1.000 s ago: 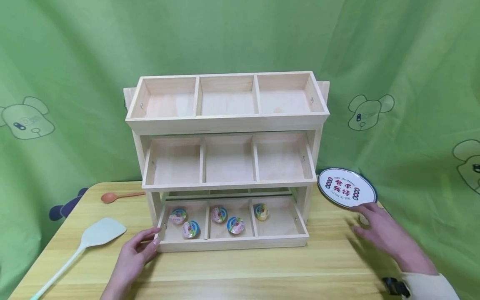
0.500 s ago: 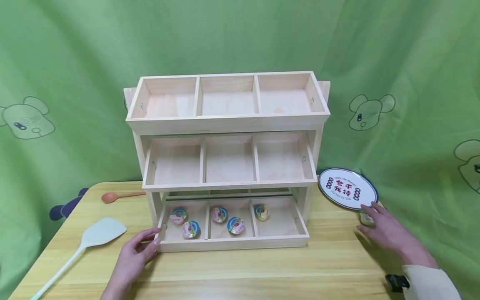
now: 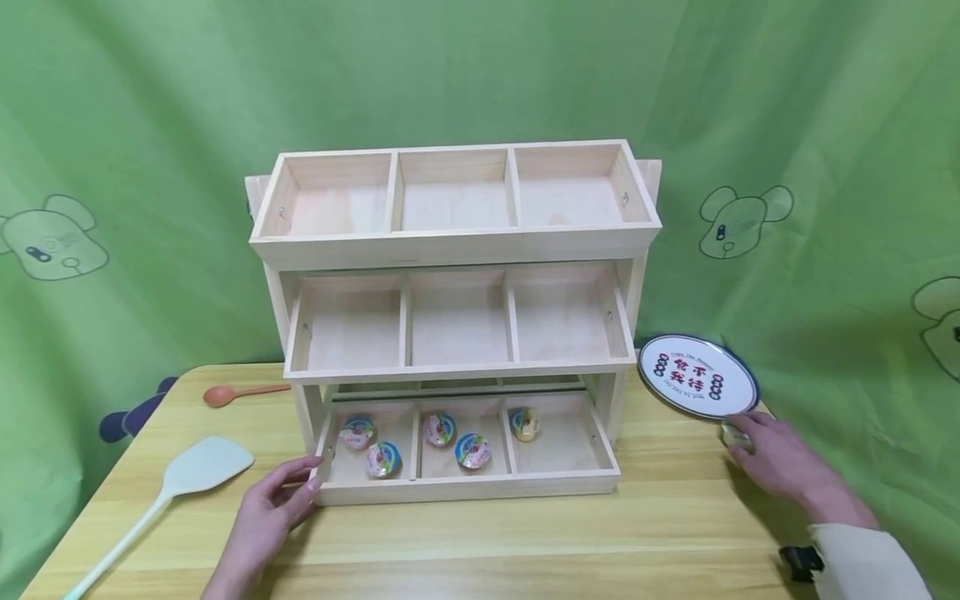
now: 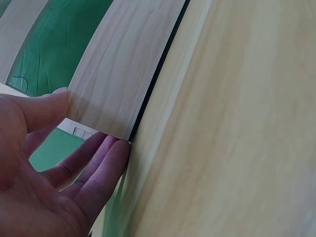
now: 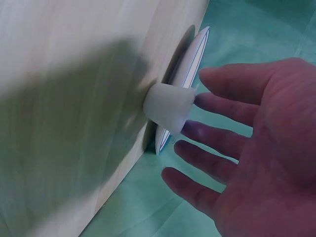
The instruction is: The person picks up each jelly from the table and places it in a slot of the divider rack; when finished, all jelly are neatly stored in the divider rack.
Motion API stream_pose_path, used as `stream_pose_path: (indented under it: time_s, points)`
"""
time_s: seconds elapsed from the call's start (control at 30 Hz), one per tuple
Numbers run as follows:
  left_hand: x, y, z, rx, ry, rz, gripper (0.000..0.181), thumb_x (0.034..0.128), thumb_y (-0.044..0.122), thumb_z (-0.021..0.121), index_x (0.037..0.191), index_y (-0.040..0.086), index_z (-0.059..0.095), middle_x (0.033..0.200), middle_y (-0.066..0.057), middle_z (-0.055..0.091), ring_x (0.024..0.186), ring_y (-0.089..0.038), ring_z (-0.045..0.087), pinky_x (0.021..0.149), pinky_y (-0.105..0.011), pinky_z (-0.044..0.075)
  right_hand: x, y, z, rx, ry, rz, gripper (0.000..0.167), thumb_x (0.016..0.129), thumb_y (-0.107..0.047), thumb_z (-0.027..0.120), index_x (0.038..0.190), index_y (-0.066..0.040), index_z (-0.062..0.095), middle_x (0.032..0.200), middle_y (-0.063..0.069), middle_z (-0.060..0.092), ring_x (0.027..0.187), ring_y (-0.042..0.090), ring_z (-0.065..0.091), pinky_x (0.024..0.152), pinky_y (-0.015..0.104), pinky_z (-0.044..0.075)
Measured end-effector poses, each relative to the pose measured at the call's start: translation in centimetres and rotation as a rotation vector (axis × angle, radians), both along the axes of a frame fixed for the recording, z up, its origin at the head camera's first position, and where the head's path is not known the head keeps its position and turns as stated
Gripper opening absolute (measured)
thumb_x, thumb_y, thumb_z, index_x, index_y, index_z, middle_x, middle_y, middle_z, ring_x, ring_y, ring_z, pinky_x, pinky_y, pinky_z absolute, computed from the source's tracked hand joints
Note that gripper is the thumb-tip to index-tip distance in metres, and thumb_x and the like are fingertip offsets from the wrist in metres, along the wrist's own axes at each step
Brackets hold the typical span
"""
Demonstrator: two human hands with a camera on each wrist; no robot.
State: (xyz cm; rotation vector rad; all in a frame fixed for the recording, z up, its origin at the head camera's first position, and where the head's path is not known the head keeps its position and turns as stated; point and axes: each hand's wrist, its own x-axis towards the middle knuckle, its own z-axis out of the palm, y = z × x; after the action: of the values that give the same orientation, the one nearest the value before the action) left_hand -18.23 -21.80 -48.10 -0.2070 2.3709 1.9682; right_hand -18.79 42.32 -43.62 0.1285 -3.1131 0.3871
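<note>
A wooden three-tier shelf [image 3: 455, 247] stands mid-table. My left hand [image 3: 258, 517] holds the left front corner of its bottom tray [image 3: 465, 488]; thumb and fingertips meet the end of the front board [image 4: 121, 74] in the left wrist view. Several small jelly cups with printed lids lie in that tray: two in the left compartment, two in the middle, and a yellowish jelly cup [image 3: 524, 423] in the right. My right hand [image 3: 787, 467] reaches a whitish jelly cup [image 5: 169, 106] beside the plate, fingers spread and fingertips close to it. Whether they touch is unclear.
A round white plate [image 3: 697, 398] with red writing lies at the right back. Left of the shelf are an orange-red spoon [image 3: 219, 396] and a pale green spatula [image 3: 204, 464]. A green curtain [image 3: 465, 75] hangs behind the wooden table [image 3: 480, 550].
My right hand has shifted slightly right to the jelly cup near the plate, and its fingers have come around it. My left hand stays at the tray's corner.
</note>
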Motion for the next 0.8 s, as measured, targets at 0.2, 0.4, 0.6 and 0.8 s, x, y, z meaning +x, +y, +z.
stream_pose_path:
  time_s: [0.2,0.4,0.6,0.8]
  points:
    - [0.0,0.1,0.04,0.004,0.009,0.0,0.044,0.0951,0.011,0.066,0.137,0.002,0.054,0.133,-0.022,0.048,0.108,-0.022,0.058,0.089,-0.029,0.055,0.01,0.25,-0.17,-0.017,-0.022,-0.026,0.057,0.094,-0.015,0.062,0.138,0.013,0.039,0.133,0.047,0.028,0.115,0.066,0.031,0.089,0.081,0.028]
    - [0.16,0.11,0.06,0.002,0.011,0.002,0.045,0.095,0.011,0.066,0.137,0.001,0.054,0.133,-0.023,0.049,0.106,-0.02,0.058,0.089,-0.03,0.055,-0.19,0.25,-0.28,-0.013,0.022,0.005,0.053,0.092,-0.014,0.066,0.133,0.011,0.045,0.128,0.046,0.035,0.111,0.063,0.039,0.088,0.077,0.036]
    - [0.17,0.24,0.12,0.001,0.021,0.003,0.044,0.0951,0.011,0.066,0.136,0.001,0.054,0.132,-0.023,0.05,0.103,-0.017,0.059,0.089,-0.029,0.055,-0.51,0.36,-0.31,0.001,0.063,0.025,0.038,0.091,-0.011,0.067,0.121,0.007,0.054,0.124,0.043,0.042,0.107,0.061,0.046,0.084,0.074,0.041]
    - [0.15,0.27,0.12,-0.001,0.024,0.008,0.043,0.0953,0.01,0.065,0.136,0.0,0.054,0.132,-0.023,0.05,0.102,-0.015,0.059,0.088,-0.029,0.055,-0.56,0.46,0.07,0.001,0.058,0.026,0.036,0.088,-0.01,0.07,0.117,0.006,0.056,0.119,0.042,0.045,0.102,0.059,0.05,0.081,0.072,0.044]
